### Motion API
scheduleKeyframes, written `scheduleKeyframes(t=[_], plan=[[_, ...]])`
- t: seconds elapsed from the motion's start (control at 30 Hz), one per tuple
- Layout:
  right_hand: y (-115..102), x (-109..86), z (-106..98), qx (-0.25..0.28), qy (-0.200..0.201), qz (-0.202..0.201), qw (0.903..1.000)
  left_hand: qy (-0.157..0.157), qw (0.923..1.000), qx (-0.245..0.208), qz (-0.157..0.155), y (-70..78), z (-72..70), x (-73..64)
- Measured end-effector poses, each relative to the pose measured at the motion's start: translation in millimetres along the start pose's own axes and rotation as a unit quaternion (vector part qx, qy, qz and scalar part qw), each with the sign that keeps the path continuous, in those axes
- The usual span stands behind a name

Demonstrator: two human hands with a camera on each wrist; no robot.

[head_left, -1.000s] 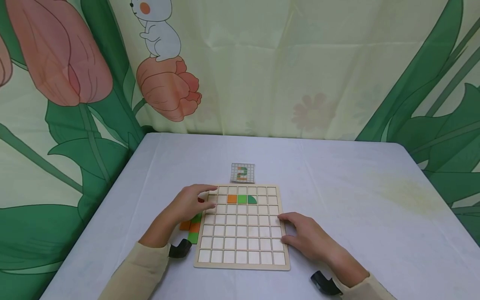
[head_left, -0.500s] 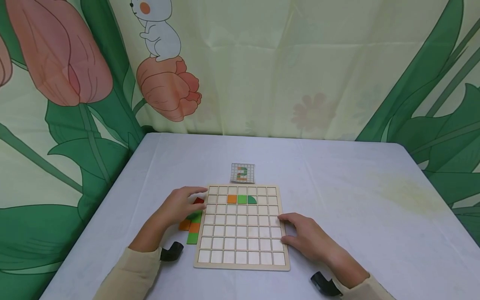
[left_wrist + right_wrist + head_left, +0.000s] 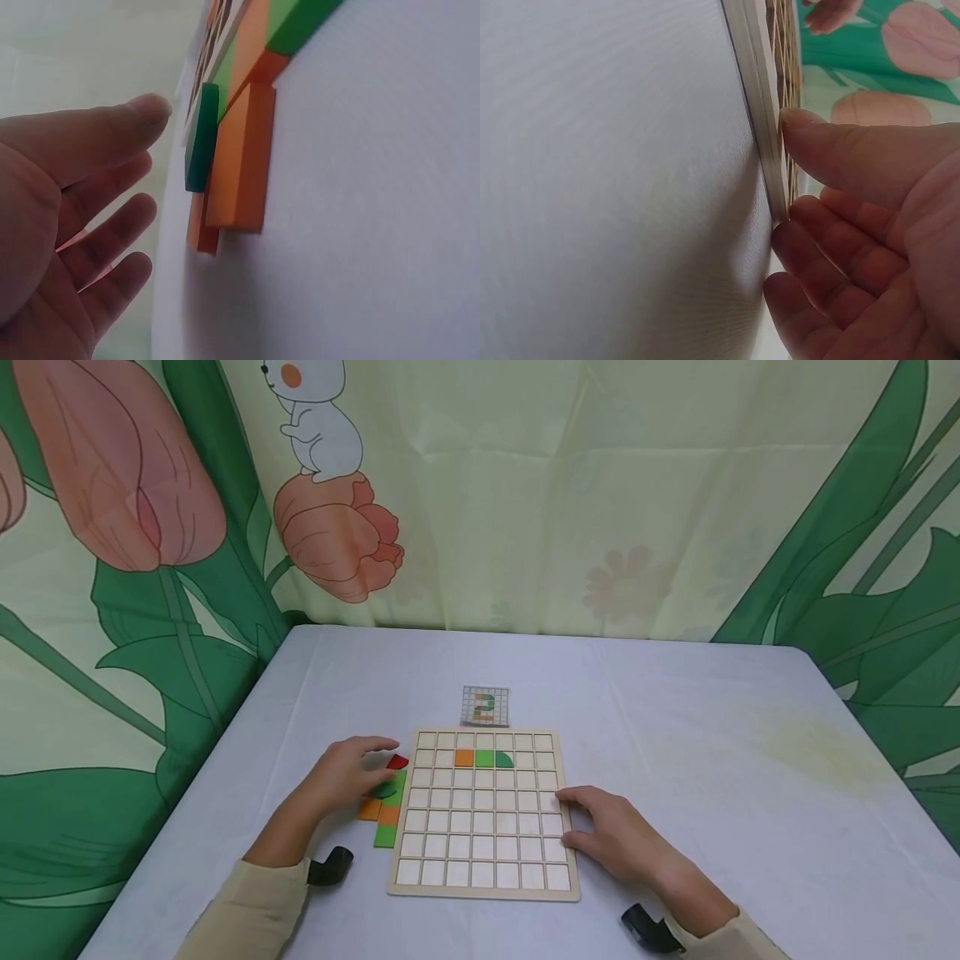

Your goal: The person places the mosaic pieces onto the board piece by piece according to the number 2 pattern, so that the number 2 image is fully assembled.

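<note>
My left hand (image 3: 341, 777) hovers beside the loose tiles at the board's left, thumb and fingers apart with nothing between them. Close to its thumb lie a dark green curved tile (image 3: 202, 139) and an orange square tile (image 3: 244, 157). A red tile (image 3: 398, 762) lies near its fingertips. The wooden grid board (image 3: 483, 896) bears an orange square (image 3: 464, 758), a green square (image 3: 484, 758) and a dark green quarter-round (image 3: 504, 759), side by side in its second row. My right hand (image 3: 615, 835) rests on the board's right edge, thumb and forefinger spread along it.
Behind the board lies a small pattern card (image 3: 485, 706) showing a figure 2 on a grid. A green tile (image 3: 385, 837) and more orange ones lie along the board's left side. A printed curtain (image 3: 525, 527) hangs beyond the white-covered table (image 3: 712, 735).
My left hand has drawn back leftward from over the board's upper left corner, uncovering the red and dark green tiles. The right hand and the board have stayed put.
</note>
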State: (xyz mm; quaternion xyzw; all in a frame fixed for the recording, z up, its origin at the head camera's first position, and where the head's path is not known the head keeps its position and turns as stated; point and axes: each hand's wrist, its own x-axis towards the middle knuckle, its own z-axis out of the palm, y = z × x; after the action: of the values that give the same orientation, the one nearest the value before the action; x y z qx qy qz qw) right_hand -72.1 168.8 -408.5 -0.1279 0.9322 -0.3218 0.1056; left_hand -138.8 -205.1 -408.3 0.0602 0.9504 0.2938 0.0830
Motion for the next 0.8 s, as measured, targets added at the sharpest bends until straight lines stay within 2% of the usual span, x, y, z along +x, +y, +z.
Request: scheduleKeyframes(t=[0.23, 0.63, 0.8], plan=[[-1, -0.9, 0, -0.003, 0.001, 0.004, 1.0000, -0.005, 1.0000, -0.008, 0.000, -5.2, -1.5, -0.9], [-1, -1.2, 0, -0.004, -0.004, 0.003, 1.0000, -0.005, 0.9998, 0.003, -0.019, -12.5, -3.7, -4.1], [0, -0.8, 0, -0.005, -0.002, -0.002, 1.0000, -0.002, 0.9999, 0.003, -0.014, -15.7, -4.0, -4.2]])
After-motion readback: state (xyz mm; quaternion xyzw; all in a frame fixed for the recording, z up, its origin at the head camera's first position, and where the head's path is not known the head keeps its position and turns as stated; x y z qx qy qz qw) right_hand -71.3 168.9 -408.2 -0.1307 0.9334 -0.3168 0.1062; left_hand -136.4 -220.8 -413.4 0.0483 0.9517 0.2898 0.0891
